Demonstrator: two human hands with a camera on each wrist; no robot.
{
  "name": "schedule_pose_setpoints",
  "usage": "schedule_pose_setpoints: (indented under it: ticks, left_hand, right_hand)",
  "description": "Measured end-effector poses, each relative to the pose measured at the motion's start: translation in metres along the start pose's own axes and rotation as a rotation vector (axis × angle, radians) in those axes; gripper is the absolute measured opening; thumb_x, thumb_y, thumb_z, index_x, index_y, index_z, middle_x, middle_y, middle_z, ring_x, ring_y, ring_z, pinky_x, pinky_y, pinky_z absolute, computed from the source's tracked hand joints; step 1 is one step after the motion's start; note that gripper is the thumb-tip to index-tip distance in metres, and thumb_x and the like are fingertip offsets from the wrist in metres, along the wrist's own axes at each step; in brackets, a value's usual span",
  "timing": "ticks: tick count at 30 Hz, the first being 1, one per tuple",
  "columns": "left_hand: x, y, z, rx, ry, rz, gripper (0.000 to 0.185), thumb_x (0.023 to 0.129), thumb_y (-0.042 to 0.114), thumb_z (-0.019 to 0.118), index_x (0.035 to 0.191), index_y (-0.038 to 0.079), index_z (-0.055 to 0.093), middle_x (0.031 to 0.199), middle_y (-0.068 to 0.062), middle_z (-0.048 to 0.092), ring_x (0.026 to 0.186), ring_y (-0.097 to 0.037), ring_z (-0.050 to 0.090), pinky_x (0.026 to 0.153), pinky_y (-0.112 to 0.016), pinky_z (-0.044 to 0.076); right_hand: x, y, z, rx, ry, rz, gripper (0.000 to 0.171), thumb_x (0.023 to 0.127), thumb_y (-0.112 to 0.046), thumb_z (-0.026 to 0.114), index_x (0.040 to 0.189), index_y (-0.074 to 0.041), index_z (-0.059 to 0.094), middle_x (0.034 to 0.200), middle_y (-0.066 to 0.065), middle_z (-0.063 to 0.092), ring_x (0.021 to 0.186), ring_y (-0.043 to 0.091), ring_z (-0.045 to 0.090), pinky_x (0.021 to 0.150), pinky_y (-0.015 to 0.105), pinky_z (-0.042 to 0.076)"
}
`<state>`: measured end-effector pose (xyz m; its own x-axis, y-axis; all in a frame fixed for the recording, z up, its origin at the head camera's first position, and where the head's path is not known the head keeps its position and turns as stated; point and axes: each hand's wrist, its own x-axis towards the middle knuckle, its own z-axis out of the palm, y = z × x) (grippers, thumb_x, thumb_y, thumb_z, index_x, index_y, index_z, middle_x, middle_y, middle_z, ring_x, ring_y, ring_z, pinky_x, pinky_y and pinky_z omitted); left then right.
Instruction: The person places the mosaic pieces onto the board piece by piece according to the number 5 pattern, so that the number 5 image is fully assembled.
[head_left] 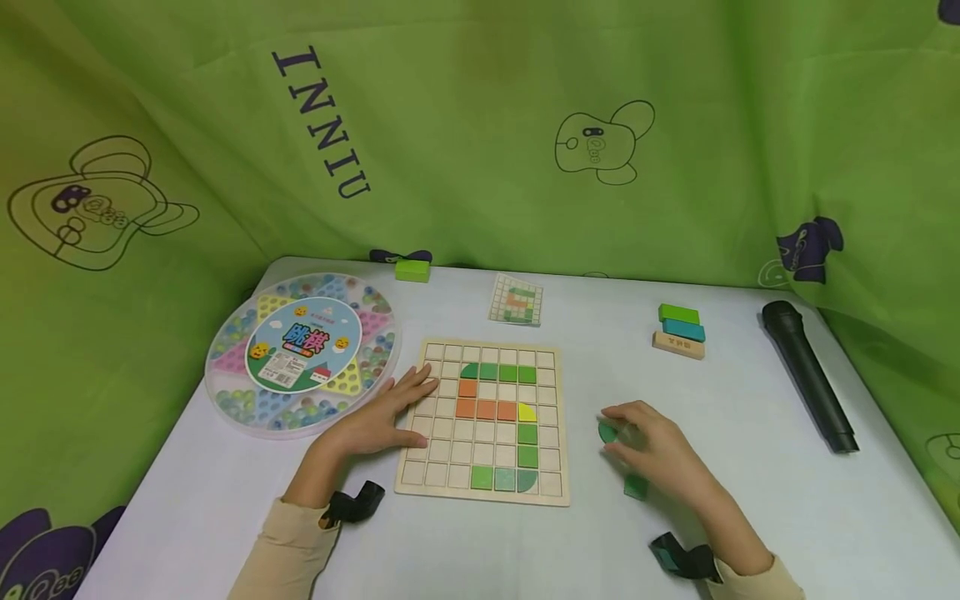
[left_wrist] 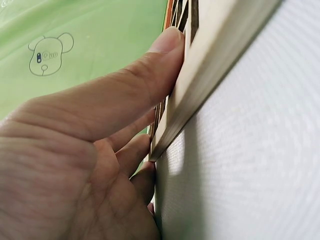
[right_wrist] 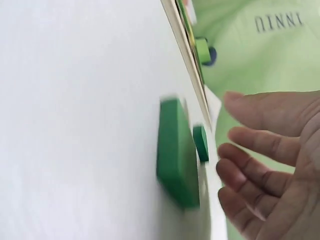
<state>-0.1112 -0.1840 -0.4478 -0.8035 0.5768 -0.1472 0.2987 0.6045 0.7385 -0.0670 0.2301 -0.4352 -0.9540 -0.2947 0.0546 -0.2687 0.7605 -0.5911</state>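
Observation:
A square wooden grid board (head_left: 442, 454) lies on the table, with several green, orange and yellow tiles set in its cells. My left hand (head_left: 375, 423) rests on the board's left edge, fingers spread; in the left wrist view the thumb (left_wrist: 160, 55) touches the rim. Right of the board, my right hand (head_left: 660, 450) hovers over a rounded green tile (head_left: 607, 432), which its fingers partly cover. A green square tile (head_left: 636, 487) lies under that hand. The right wrist view shows a gap between the fingers (right_wrist: 260, 140) and both tiles.
A round marble-game box (head_left: 303, 346) stands left of the board. Behind the board is a small pattern card (head_left: 516, 300), with a green block (head_left: 412, 271) farther left. Several stacked blocks (head_left: 678, 332) and a black microphone (head_left: 810, 379) lie at the right. A green curtain (head_left: 465, 150) hangs behind.

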Motion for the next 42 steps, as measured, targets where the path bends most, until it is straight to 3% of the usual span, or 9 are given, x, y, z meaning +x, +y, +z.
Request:
schedule_pose_setpoints:
  ticks: [7,14,22,28,42]
  left_hand:
    - [0.0,0.0,0.0,0.0,0.003,0.001,0.088,0.079,0.034,0.075,0.15,0.014,0.028,0.16,-0.007,0.008,0.148,-0.028,0.0,0.118,-0.053,-0.003]
    - [0.0,0.001,0.0,-0.002,0.002,0.001,0.087,0.079,0.033,0.075,0.15,0.014,0.028,0.16,-0.007,0.009,0.148,-0.028,0.0,0.118,-0.052,-0.003]
    - [0.0,0.0,0.0,0.002,0.006,0.001,0.088,0.079,0.034,0.075,0.15,0.014,0.028,0.16,-0.007,0.009,0.148,-0.029,0.0,0.118,-0.052,-0.003]
    - [-0.001,-0.001,0.0,0.005,0.007,0.003,0.088,0.079,0.035,0.075,0.15,0.015,0.028,0.161,-0.006,0.009,0.148,-0.028,0.001,0.118,-0.053,-0.003]
    - [0.0,0.0,-0.001,0.006,0.01,0.005,0.086,0.079,0.035,0.074,0.15,0.013,0.029,0.16,-0.009,0.01,0.147,-0.031,0.001,0.118,-0.055,-0.002]
  right_hand:
    - [-0.002,0.014,0.001,0.013,-0.018,0.026,0.032,0.08,-0.016,0.076,0.111,-0.011,0.066,0.108,0.0,0.063,0.099,0.019,0.059,0.082,0.035,0.052]
    - [-0.002,0.006,0.003,0.003,0.006,0.012,0.027,0.08,-0.009,0.074,0.106,-0.012,0.066,0.104,-0.003,0.062,0.095,0.016,0.059,0.08,0.032,0.053]
    - [0.005,-0.032,0.017,0.105,-0.022,-0.126,0.028,0.08,-0.008,0.074,0.106,-0.016,0.065,0.103,-0.009,0.062,0.092,0.013,0.06,0.079,0.03,0.055]
    - [0.014,-0.061,0.039,0.177,-0.12,-0.245,0.027,0.081,-0.011,0.074,0.106,-0.015,0.065,0.103,-0.008,0.063,0.093,0.01,0.061,0.081,0.028,0.055]
    - [0.04,-0.114,0.088,0.089,-0.298,-0.375,0.024,0.082,-0.024,0.073,0.104,-0.016,0.067,0.095,-0.01,0.06,0.083,0.002,0.051,0.075,0.016,0.046]
